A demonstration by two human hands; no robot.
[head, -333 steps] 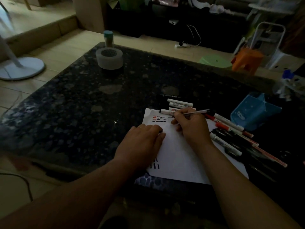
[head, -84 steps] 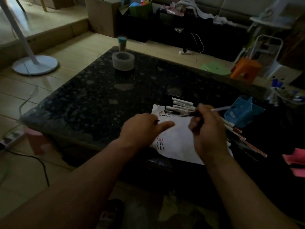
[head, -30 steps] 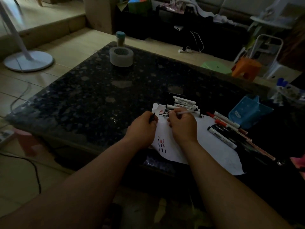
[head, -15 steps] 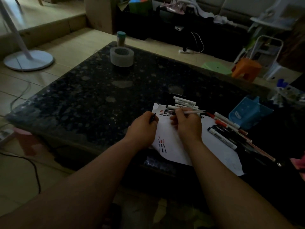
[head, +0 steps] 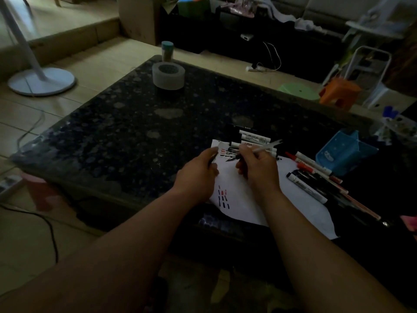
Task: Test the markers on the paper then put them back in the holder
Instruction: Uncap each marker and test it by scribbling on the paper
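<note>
Pointing lower-left, marker (head: 262,148) tip seemingly touches paper (head: 239,195); right hand (head: 259,169) grips.

Dim, underexposed indoor shot. Daylight comes from upper left, lighting the floor (head: 94,64); pale reflections on the counter (head: 140,132). Right side near black, markers (head: 306,188) hard to separate. Paper (head: 243,190) brightest. Wide-angle bending at edges; fan pole (head: 22,41) motion-blurred. Foreground grainy and shadowed.
</note>
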